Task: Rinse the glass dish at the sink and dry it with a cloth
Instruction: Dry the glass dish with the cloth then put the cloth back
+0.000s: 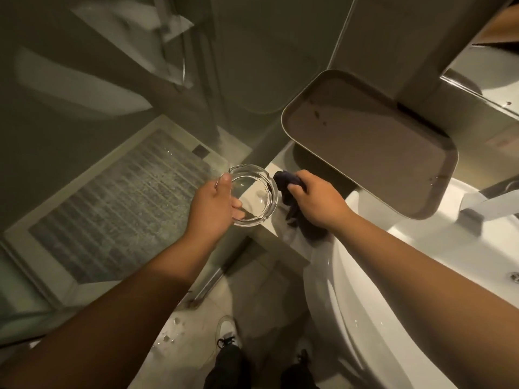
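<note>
A round clear glass dish [254,193] is held level in the air over the left end of the counter, its opening facing up. My left hand [214,204] grips its near-left rim, thumb on top and fingers underneath. Just to the right of the dish, my right hand [316,200] is closed on a dark purple cloth [286,186] that bunches above my fingers and hangs down onto the white counter [283,237]. The cloth sits beside the dish, close to its right wall. The white sink basin [407,276] lies to the right, under my right forearm.
A brown tray [373,153] leans over the back of the counter and basin. A chrome tap [488,203] stands at the right edge, and the drain [514,276] shows at far right. A glass shower screen and textured shower floor [118,209] lie on the left. My shoes [227,332] stand on wet tiles below.
</note>
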Demonstrator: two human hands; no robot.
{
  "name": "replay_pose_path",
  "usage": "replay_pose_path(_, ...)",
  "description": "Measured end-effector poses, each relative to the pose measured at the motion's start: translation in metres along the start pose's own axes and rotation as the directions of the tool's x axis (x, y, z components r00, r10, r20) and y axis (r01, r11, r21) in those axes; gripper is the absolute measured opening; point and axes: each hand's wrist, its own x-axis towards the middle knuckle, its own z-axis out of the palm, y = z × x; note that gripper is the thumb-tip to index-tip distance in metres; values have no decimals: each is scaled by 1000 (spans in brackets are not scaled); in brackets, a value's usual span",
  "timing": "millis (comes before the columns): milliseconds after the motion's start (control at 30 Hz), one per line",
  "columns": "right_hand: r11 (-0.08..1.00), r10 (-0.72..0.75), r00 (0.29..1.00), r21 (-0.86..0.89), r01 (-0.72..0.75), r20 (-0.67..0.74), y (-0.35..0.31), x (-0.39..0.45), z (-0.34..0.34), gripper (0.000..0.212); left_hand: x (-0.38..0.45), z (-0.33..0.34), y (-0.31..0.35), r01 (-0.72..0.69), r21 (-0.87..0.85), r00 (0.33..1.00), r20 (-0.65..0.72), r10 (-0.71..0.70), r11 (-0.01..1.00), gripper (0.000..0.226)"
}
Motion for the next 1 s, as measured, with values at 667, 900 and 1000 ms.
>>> replay_pose_path(667,965,211,941,208,-158,-266,1,-29,-16,18,15,2,-18,-3,102,995,99,-7,995,35)
replay_pose_path(900,922,332,910,290,-257,-248,9,-53,-15,18,46,37,-21,-152,408,969,240,55,900,45)
replay_pose_path(1000,906,361,904,315,-283,-227,11,-51,-11,16,58,48,-21,-217,521,953,297,63,825,47)
